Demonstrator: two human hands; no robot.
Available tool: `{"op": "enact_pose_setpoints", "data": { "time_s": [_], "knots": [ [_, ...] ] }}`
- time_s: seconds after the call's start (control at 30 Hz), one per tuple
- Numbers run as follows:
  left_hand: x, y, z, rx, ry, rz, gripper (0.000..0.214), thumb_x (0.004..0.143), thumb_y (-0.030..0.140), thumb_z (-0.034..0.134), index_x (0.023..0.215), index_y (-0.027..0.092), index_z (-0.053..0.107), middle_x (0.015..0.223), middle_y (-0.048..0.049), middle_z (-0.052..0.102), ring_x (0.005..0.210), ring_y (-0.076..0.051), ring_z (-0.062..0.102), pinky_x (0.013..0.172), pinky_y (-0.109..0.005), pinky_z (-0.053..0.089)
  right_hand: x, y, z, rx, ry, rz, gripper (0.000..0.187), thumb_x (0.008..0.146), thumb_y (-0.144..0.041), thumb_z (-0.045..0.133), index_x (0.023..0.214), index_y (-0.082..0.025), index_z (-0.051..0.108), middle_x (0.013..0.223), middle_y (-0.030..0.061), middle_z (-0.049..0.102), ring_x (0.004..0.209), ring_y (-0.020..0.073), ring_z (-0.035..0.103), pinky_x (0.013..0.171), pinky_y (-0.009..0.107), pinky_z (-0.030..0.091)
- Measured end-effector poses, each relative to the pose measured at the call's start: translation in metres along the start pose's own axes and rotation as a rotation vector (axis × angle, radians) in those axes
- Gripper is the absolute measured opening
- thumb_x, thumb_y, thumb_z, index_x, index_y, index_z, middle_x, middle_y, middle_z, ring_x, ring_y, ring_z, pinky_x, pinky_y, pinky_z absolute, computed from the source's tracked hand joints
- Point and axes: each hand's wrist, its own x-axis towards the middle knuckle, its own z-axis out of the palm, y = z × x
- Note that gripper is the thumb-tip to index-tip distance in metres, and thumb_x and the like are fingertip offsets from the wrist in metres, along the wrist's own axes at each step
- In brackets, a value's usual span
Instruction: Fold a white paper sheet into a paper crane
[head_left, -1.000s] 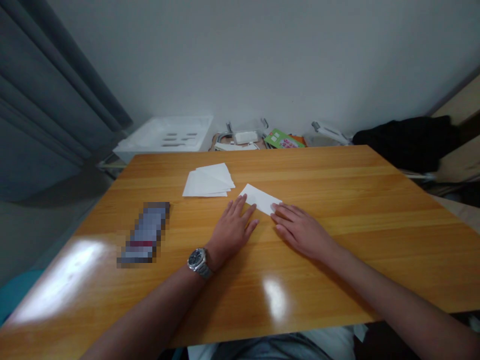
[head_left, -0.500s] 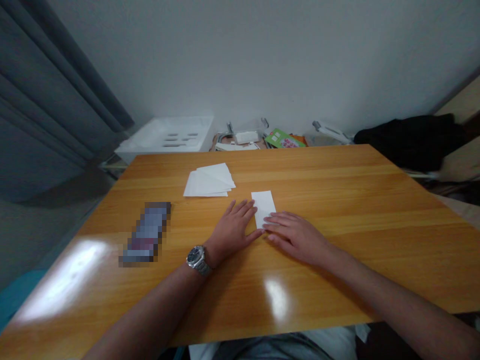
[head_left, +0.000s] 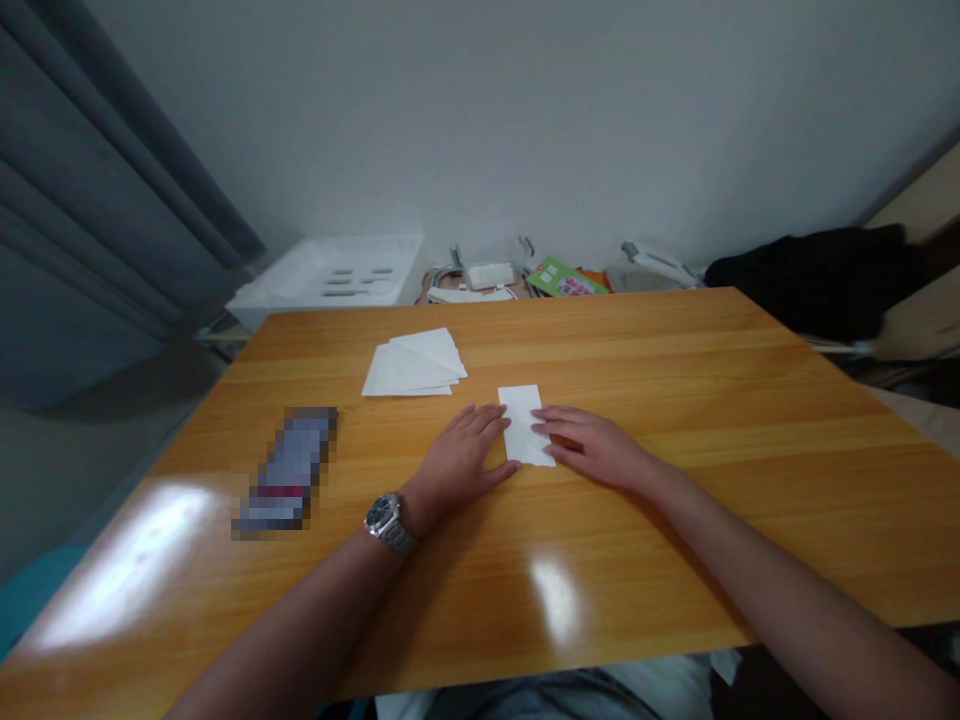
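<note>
The left hand [head_left: 465,455] and right hand [head_left: 591,446] lay loosely spread, gripping nothing, fingertips touching the small white paper [head_left: 523,432]. The paper sat between them on the worktop [head_left: 645,600], its long way pointing almost straight away. White sheets [head_left: 415,365] lay farther off.

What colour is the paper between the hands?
Plain white; the paper shows best in the head view.

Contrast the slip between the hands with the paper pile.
The slip is one narrow piece; the pile, several wider, overlapping sheets. Left hand and right hand touch the slip, neither the pile. The slip lies nearer the person than the pile. Both are white, on the table.
</note>
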Motion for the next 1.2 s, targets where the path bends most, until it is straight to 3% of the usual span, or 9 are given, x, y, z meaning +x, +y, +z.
{"op": "enact_pose_setpoints", "data": {
  "time_s": [0.17,0.37,0.53,0.73,0.9,1.07,1.2],
  "knots": [
    [0.000,0.000,-0.002,-0.006,0.018,0.017,0.049,0.095,0.051,0.060,0.132,0.018,0.061,0.146,-0.0133,0.057,0.134,-0.027,0.055,0.120,-0.048,0.036,-0.004,-0.001,-0.002,0.029,-0.009,-0.018,0.036,0.097,-0.026,0.060,0.131,-0.022,0.067,0.145,0.0129,0.059,0.135,0.0263,0.055,0.111,0.049,0.047],
    [0.001,-0.003,-0.001,-0.013,0.029,0.001,0.039,0.101,0.044,0.053,0.128,0.020,0.066,0.141,-0.0121,0.062,0.131,-0.025,0.058,0.119,-0.048,0.037,-0.005,0.001,-0.003,0.067,0.025,-0.062,0.040,0.091,-0.015,0.059,0.130,-0.024,0.068,0.146,0.0132,0.058,0.134,0.0252,0.056,0.111,0.049,0.047],
    [0.002,-0.002,-0.002,-0.013,0.031,-0.003,0.037,0.102,0.043,0.050,0.125,0.020,0.068,0.138,-0.0117,0.064,0.129,-0.025,0.059,0.117,-0.049,0.039,-0.003,0.000,0.003,0.066,0.066,-0.062,0.029,0.093,-0.019,0.065,0.121,-0.021,0.073,0.135,0.0125,0.067,0.126,0.0249,0.063,0.107,0.045,0.052],
    [0.001,-0.001,-0.005,-0.008,0.044,0.022,0.048,0.091,0.056,0.065,0.123,0.021,0.069,0.137,-0.0113,0.064,0.123,-0.029,0.061,0.111,-0.049,0.044,0.001,-0.003,0.010,0.144,0.166,0.016,0.019,0.098,-0.023,0.059,0.108,-0.023,0.076,0.117,0.0065,0.076,0.112,0.0209,0.070,0.100,0.040,0.055],
    [0.004,-0.004,-0.002,-0.053,0.103,-0.008,0.023,0.097,0.037,0.061,0.111,0.022,0.073,0.125,-0.0079,0.070,0.114,-0.025,0.065,0.102,-0.044,0.050,0.004,-0.010,0.005,0.220,0.158,0.117,0.021,0.099,-0.029,0.057,0.106,-0.024,0.075,0.110,0.0055,0.077,0.102,0.0213,0.071,0.094,0.038,0.055],
    [0.007,-0.001,-0.004,-0.118,0.100,-0.040,0.018,0.099,0.029,0.057,0.103,0.021,0.073,0.113,-0.0078,0.074,0.105,-0.024,0.068,0.096,-0.041,0.053,0.007,-0.015,0.004,0.214,0.167,0.178,0.024,0.099,-0.035,0.055,0.091,-0.021,0.072,0.091,0.0052,0.074,0.083,0.0200,0.068,0.075,0.032,0.053],
    [0.008,0.001,-0.002,-0.155,0.101,-0.072,0.018,0.099,0.028,0.057,0.095,0.020,0.073,0.112,-0.0080,0.073,0.103,-0.024,0.067,0.095,-0.041,0.054,0.010,-0.016,0.006,0.217,0.221,0.191,0.023,0.098,-0.035,0.056,0.083,-0.021,0.067,0.085,0.0039,0.069,0.079,0.0191,0.064,0.073,0.030,0.050]
  ]
}}
